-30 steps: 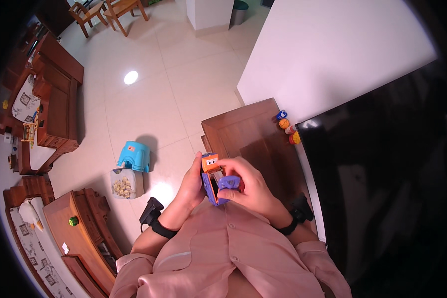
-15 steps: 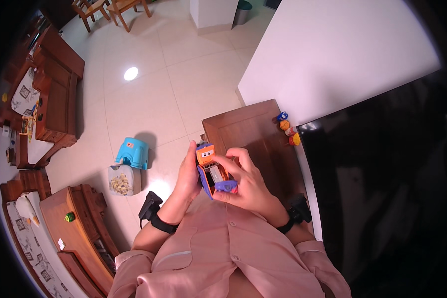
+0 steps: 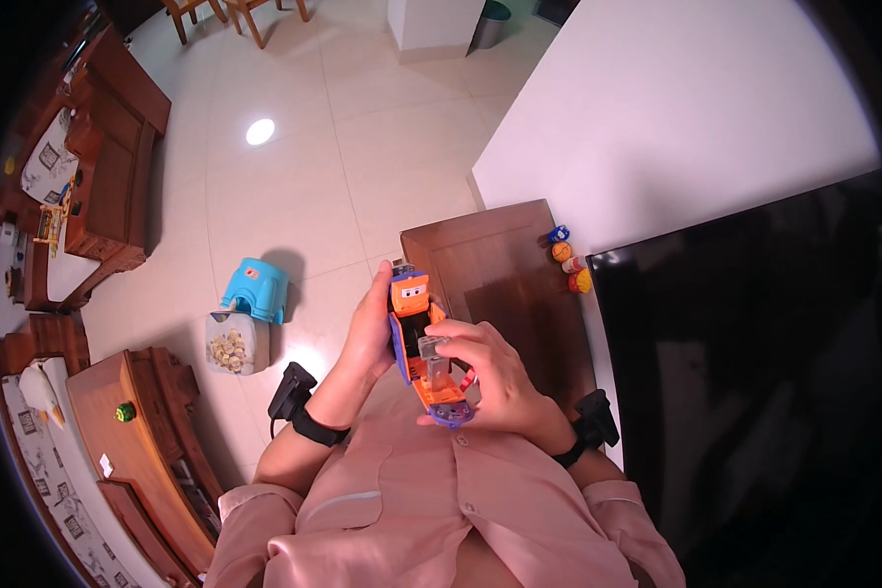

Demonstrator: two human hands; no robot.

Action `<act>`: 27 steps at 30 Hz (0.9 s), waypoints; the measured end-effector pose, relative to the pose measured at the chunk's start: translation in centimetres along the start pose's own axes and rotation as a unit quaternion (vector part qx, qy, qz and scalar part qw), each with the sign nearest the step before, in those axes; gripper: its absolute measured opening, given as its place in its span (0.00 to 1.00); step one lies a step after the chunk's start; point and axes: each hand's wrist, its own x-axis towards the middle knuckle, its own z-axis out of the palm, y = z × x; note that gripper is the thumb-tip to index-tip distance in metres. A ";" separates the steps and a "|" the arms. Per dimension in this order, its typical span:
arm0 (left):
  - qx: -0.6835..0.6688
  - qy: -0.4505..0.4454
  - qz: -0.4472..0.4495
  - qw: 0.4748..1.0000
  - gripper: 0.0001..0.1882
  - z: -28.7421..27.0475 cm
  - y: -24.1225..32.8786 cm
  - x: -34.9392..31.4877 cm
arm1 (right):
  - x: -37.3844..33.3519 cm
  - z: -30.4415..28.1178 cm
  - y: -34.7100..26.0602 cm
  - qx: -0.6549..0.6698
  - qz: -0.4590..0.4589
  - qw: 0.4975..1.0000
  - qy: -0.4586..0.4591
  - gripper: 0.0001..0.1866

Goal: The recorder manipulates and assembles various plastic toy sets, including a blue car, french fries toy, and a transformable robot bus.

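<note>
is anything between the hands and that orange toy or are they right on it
Nothing visible stands between them. The left hand grips the orange and purple toy along its left side, and the right hand wraps its lower right part, fingers on its grey middle piece. Both hands touch it directly, above the wooden cabinet.

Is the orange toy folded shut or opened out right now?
Opened out: the orange toy lies stretched long between left hand and right hand, grey inner piece exposed.

Orange and purple toy between the hands

The toy vehicle (image 3: 423, 348) is orange with purple edges and a grey middle part. Both wrists wear black bands, above pale pink sleeves. Left of the left hand (image 3: 370, 328) stands a light blue stool (image 3: 255, 290); beyond the right hand (image 3: 495, 377) lies a dark brown cabinet top (image 3: 505, 265).
</note>
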 end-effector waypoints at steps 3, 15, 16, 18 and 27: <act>-0.011 0.001 -0.001 1.000 0.28 0.0 -0.2 0.1 | 0.6 -0.1 -0.4 0.001 -0.003 1.000 0.027 0.38; 0.010 -0.005 -0.010 1.000 0.27 0.6 -0.6 -0.6 | 0.8 -0.2 -0.2 -0.047 0.006 0.999 -0.009 0.36; 0.009 -0.004 -0.010 1.000 0.27 0.9 -0.8 -0.8 | 1.1 -0.3 -0.1 -0.067 0.010 0.998 -0.004 0.35; 0.040 0.051 -0.020 0.998 0.27 1.4 -1.0 -1.1 | 1.0 -0.4 0.3 -0.087 0.023 0.996 -0.013 0.33; 0.047 0.013 0.039 0.998 0.27 0.8 -0.7 -0.6 | 0.3 0.6 1.6 -0.085 0.031 0.994 0.069 0.27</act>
